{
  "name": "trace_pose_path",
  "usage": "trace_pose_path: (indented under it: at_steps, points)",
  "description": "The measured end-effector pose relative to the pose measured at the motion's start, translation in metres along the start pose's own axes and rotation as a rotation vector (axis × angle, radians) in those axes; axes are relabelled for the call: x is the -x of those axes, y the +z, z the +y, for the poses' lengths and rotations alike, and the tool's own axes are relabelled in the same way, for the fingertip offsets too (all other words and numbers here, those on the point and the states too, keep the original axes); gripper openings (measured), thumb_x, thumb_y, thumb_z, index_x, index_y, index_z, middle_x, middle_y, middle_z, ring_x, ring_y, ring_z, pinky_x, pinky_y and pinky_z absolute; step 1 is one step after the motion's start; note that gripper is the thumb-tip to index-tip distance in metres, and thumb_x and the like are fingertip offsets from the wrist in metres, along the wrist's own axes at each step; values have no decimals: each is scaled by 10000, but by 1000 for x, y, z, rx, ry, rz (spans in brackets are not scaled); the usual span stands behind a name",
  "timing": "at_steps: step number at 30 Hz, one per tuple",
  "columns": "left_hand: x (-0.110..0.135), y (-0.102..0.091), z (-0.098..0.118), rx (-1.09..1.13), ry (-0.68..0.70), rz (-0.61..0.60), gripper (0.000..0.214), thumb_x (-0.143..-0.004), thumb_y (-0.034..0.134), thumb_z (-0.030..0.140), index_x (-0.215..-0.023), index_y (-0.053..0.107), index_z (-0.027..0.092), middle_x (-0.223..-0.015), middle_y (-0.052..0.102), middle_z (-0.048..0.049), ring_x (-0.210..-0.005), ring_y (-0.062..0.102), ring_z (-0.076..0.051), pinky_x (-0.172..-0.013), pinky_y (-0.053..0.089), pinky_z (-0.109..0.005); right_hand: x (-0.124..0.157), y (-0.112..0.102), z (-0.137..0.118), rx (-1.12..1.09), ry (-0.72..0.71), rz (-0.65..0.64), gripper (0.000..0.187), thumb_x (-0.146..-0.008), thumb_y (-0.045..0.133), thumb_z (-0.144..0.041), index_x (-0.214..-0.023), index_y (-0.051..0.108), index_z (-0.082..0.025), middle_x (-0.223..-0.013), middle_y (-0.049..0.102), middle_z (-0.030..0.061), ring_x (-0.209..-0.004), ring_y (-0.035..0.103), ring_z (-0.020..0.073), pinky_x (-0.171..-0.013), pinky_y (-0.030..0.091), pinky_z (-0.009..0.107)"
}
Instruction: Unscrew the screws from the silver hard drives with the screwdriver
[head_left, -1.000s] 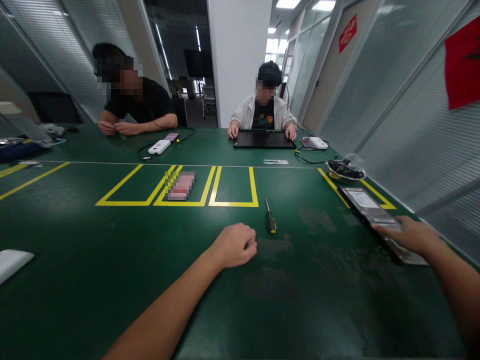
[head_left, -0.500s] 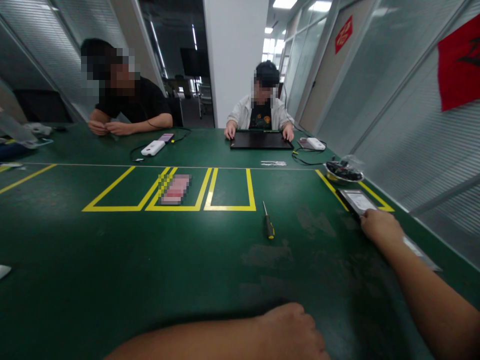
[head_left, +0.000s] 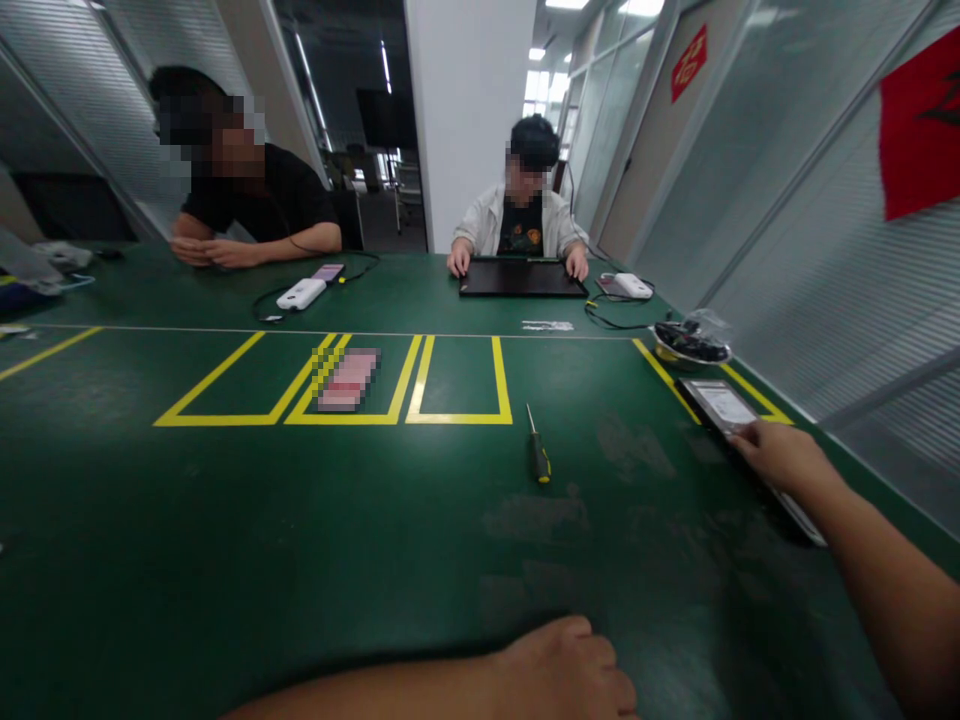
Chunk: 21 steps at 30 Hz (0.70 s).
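My right hand (head_left: 780, 455) rests on a flat dark device with a white label (head_left: 724, 405) that lies at the right side of the green table; its fingers lie over the device's near part, and whether they grip it I cannot tell. My left hand (head_left: 570, 675) sits at the bottom edge of the view as a loose fist with nothing visible in it. A small screwdriver with a black and yellow handle (head_left: 538, 452) lies on the table between the two hands, apart from both.
Yellow tape boxes (head_left: 457, 415) mark the table's middle, one holding a pink card (head_left: 346, 378). A metal bowl of small parts (head_left: 688, 343) stands beyond the device. Two people sit at the far side, one with hands on a black laptop (head_left: 523, 278); a white power bank (head_left: 300, 293) lies by the other.
My left hand has drawn back from beside the screwdriver to the near edge. My right hand has shifted along the flat device, which now lies a little differently under it.
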<state>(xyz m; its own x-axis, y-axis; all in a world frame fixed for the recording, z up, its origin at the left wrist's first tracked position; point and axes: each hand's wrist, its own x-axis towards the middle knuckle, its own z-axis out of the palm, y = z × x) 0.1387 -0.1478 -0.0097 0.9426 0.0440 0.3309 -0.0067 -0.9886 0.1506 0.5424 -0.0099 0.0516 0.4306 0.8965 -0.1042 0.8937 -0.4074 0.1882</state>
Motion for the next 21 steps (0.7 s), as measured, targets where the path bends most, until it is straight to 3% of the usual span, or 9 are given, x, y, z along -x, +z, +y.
trace_pose_path:
  at_steps: [11, 21]
  points:
    - [2, -1, 2, -28, -13, -3, 150, -909, 563, 274, -786, 601, 198, -715, 581, 5, -668, 521, -161, -570, 291, -311, -9, 8, 0, 52, 7, -2, 375, -931, 390, -361, -1004, 659, -110, -1067, 666, 210, -979, 646, 311, -755, 479, 357]
    - [2, -1, 1, 8, -18, 6, 136, -899, 584, 258, -781, 600, 194, -700, 572, 6, -666, 511, -165, -565, 282, -312, -20, 10, 2, 60, -14, -21, 312, -903, 437, -305, -930, 672, -101, -1035, 675, 215, -947, 657, 287, -754, 476, 336]
